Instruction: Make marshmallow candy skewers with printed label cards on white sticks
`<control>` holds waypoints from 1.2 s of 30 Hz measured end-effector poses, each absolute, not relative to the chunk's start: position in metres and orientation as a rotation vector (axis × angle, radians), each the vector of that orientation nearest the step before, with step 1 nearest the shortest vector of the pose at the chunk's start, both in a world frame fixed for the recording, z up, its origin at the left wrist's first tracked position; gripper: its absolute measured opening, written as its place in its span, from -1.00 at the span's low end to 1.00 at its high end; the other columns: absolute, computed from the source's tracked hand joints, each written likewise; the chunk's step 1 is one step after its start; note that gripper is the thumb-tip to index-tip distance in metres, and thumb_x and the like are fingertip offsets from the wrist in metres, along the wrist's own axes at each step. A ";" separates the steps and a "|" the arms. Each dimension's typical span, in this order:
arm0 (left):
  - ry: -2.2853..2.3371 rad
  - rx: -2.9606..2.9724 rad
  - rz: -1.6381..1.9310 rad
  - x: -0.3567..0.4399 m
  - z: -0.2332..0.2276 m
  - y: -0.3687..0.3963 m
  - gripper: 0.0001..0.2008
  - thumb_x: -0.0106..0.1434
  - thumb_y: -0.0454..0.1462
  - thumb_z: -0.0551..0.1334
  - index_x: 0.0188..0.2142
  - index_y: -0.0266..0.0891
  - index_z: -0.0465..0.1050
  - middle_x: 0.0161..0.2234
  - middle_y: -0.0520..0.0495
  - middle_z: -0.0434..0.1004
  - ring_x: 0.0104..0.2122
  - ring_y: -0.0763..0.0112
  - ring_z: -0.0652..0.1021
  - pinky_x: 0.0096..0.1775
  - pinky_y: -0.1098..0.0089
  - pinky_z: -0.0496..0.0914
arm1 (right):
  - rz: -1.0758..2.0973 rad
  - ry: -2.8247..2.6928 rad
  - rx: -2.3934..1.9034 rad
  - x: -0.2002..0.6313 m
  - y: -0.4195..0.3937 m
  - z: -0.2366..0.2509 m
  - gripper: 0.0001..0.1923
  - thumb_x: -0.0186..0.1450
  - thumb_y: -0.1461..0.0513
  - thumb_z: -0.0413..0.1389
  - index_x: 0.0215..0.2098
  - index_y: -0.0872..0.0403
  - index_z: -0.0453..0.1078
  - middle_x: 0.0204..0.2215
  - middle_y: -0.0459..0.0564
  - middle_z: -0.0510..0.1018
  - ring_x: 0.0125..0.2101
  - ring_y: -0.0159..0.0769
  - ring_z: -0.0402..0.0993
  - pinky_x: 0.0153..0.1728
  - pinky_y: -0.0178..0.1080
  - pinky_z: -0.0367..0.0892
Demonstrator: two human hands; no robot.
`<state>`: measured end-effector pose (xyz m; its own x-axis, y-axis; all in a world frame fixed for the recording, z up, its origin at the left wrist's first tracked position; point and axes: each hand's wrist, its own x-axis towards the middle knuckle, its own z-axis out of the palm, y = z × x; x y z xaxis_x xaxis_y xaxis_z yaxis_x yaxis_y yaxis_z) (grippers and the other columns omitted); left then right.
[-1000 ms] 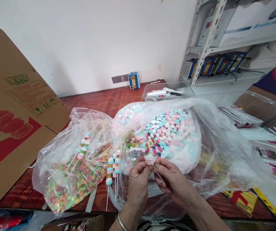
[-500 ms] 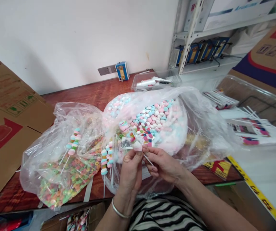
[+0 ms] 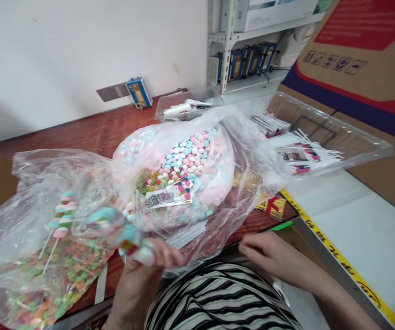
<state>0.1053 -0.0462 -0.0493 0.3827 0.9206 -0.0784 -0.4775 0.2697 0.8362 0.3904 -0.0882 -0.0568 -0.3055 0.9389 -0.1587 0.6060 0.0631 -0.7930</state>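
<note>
My left hand [image 3: 145, 275] is closed around the lower end of a candy skewer [image 3: 128, 238], smeared by motion, with blue, white and reddish pieces. It is held over the table's front edge, between two candy bags. My right hand [image 3: 266, 252] is apart from it, near the front edge at the right, its fingers curled and nothing visible in them. A printed label card [image 3: 168, 197] lies on the bag of pastel candies [image 3: 197, 156]. Two finished candy skewers [image 3: 63, 215] rest on the bag of gummy rings [image 3: 69, 275] at the left.
A clear tray [image 3: 355, 156] at the right contains white sticks [image 3: 312, 144] and printed cards [image 3: 297, 156]. Behind the bags stands a clear box [image 3: 159, 110] with white tubes. A cardboard box [image 3: 362, 68] rises at the right, and a blue device [image 3: 138, 91] leans against the wall.
My hands have parted: the left moved left and down with the candy skewer, the right moved away to the right, off the stick. The view has turned to the right.
</note>
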 end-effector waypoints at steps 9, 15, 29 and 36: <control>0.971 0.764 0.897 0.174 -0.102 -0.013 -0.76 0.05 -0.15 0.42 -0.32 -0.23 0.60 -0.06 -0.17 0.60 -0.02 0.17 0.50 0.09 0.16 0.29 | 0.358 -1.801 -1.819 0.412 -0.042 -0.070 -0.75 0.36 0.30 -0.04 -0.12 0.06 0.46 -0.18 0.03 0.60 -0.18 -0.22 0.52 -0.16 -0.21 0.35; 0.978 0.719 0.957 0.166 -0.111 -0.005 -0.77 0.06 -0.14 0.41 -0.46 -0.27 0.51 -0.07 -0.19 0.59 0.01 0.12 0.49 0.11 0.10 0.27 | 0.281 -1.814 -2.076 0.421 -0.068 -0.099 -0.85 0.34 0.31 0.04 -0.27 0.06 0.46 -0.32 0.01 0.56 -0.29 -0.24 0.50 -0.33 -0.28 0.29; 1.009 0.718 0.930 0.165 -0.115 -0.005 -0.82 0.12 -0.17 0.38 -0.41 -0.26 0.54 -0.05 -0.16 0.60 0.03 0.20 0.49 0.13 0.18 0.26 | 0.310 -1.821 -2.047 0.417 -0.049 -0.106 -0.82 0.41 0.27 0.00 -0.34 0.06 0.38 -0.32 -0.06 0.51 -0.29 -0.33 0.47 -0.26 -0.33 0.30; 1.014 0.709 0.935 0.165 -0.118 -0.003 -0.80 0.08 -0.15 0.40 -0.42 -0.26 0.55 -0.06 -0.17 0.60 0.05 0.14 0.47 0.15 0.12 0.23 | 0.288 -1.843 -2.169 0.413 -0.052 -0.106 -0.81 0.42 0.28 -0.03 -0.20 0.03 0.43 -0.21 -0.03 0.53 -0.27 -0.30 0.50 -0.39 -0.33 0.26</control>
<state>0.1648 -0.0030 -0.1183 0.2253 0.8955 -0.3837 -0.3099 0.4393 0.8432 0.4130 -0.0525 -0.1057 0.1660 0.9857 0.0288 0.9299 -0.1468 -0.3373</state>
